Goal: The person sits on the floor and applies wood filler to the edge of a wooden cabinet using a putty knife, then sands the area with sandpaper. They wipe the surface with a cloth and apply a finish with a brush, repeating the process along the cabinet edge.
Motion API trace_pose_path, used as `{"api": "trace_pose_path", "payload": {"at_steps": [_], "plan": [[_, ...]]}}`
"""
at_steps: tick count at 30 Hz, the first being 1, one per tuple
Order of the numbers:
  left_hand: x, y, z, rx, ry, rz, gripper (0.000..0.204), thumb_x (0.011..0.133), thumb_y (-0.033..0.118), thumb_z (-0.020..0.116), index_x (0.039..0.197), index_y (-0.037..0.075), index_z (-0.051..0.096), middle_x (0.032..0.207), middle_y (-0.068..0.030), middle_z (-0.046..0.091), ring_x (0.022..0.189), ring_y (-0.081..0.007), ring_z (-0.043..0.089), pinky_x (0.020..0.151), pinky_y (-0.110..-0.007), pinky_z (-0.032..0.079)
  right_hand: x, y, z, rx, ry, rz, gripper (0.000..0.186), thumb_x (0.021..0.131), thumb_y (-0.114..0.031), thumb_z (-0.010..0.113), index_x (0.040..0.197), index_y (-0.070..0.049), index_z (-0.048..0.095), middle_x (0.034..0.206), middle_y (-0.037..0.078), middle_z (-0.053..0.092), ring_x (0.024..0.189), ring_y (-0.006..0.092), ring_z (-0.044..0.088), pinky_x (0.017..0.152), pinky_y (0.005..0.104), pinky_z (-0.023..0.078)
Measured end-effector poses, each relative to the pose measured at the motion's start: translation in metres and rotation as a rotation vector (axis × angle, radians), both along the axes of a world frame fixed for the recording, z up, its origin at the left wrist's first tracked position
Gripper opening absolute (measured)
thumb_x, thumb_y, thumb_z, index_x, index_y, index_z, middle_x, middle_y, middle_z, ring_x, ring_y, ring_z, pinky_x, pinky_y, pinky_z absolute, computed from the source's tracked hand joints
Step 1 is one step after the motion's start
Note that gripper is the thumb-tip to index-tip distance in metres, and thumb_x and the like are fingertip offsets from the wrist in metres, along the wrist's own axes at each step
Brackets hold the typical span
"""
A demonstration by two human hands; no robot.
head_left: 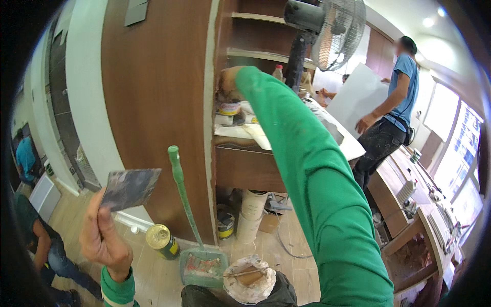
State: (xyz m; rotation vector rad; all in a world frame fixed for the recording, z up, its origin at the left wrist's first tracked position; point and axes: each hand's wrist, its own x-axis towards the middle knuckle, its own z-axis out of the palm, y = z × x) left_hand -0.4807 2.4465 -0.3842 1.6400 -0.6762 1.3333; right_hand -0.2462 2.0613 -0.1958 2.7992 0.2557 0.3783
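My left hand (105,230) is raised at the lower left, fingers and thumb pinching a thin, dark grey rectangular plate (131,188) with smudged faces. Whether it is a scraper blade or an abrasive sheet I cannot tell. In a green sleeve, my right arm (312,174) stretches up to the shelf unit. There my right hand (233,82) is just above a small tin with a yellow and white label (229,107), beside the edge of the brown wooden panel (158,112). Its fingers are mostly in shadow, and what they touch is hidden.
A white-crusted bucket (263,289) stands between my legs. Close by are a green long-handled dustpan (204,253) and a yellow-topped can (162,240). A fan (327,30) rises above the tabletop. At right, a person in blue (401,87) stands by a white board (358,97).
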Motion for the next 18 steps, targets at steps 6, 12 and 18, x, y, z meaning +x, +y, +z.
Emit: {"api": "trace_pose_path", "payload": {"at_steps": [6, 12, 18], "plan": [[0.019, -0.018, 0.03, -0.033, 0.025, -0.069, 0.024, 0.105, 0.005, 0.054, 0.119, -0.008, 0.068, 0.1, -0.009, 0.072, 0.09, -0.0117, 0.062, 0.082, -0.024, 0.049, 0.01, -0.022, 0.013, 0.325, -0.06, 0.003, 0.032, 0.087, -0.019, 0.067, 0.116, -0.006, 0.075, 0.119, 0.019, 0.072, 0.111, 0.0336, 0.067, 0.095, 0.0371, 0.054], [0.045, -0.076, 0.087, -0.016, -0.094, -0.164, 0.022, 0.105, 0.011, 0.059, 0.117, -0.003, 0.071, 0.099, -0.0056, 0.073, 0.089, -0.0085, 0.062, 0.08, -0.023, 0.049, 0.003, -0.071, -0.013, 0.663, -0.195, 0.402, 0.029, 0.098, -0.014, 0.06, 0.117, 0.003, 0.072, 0.115, 0.019, 0.073, 0.105, 0.0289, 0.069, 0.09, 0.0336, 0.055], [0.112, -0.181, 0.139, 0.253, -0.467, -0.095, 0.023, 0.099, 0.005, 0.062, 0.121, 0.0, 0.069, 0.111, -0.0136, 0.076, 0.095, -0.0226, 0.074, 0.08, -0.031, 0.057, -0.033, -0.094, -0.041, 2.097, -0.186, 0.526, 0.023, 0.104, -0.02, 0.053, 0.111, -0.001, 0.064, 0.092, 0.013, 0.069, 0.08, 0.0278, 0.07, 0.07, 0.0432, 0.06]]}}
